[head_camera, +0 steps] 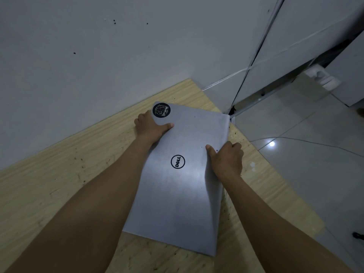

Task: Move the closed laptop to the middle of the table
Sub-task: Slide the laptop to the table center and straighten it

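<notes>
A closed silver laptop (pixel 181 194) with a round black logo and a round dark sticker near its far left corner lies over the light wooden table (pixel 59 184), towards the table's right side. My left hand (pixel 150 127) grips its left edge near the far corner, thumb on the lid. My right hand (pixel 226 160) grips the right edge, thumb on top and fingers curled under. The right edge looks slightly raised off the table. Both forearms reach in from the bottom of the view.
A grey wall (pixel 98 46) runs along the table's far side. The table's right edge drops to a glossy tiled floor (pixel 305 154) with a thin cable across it. A white block (pixel 321 77) sits by a door frame at the upper right.
</notes>
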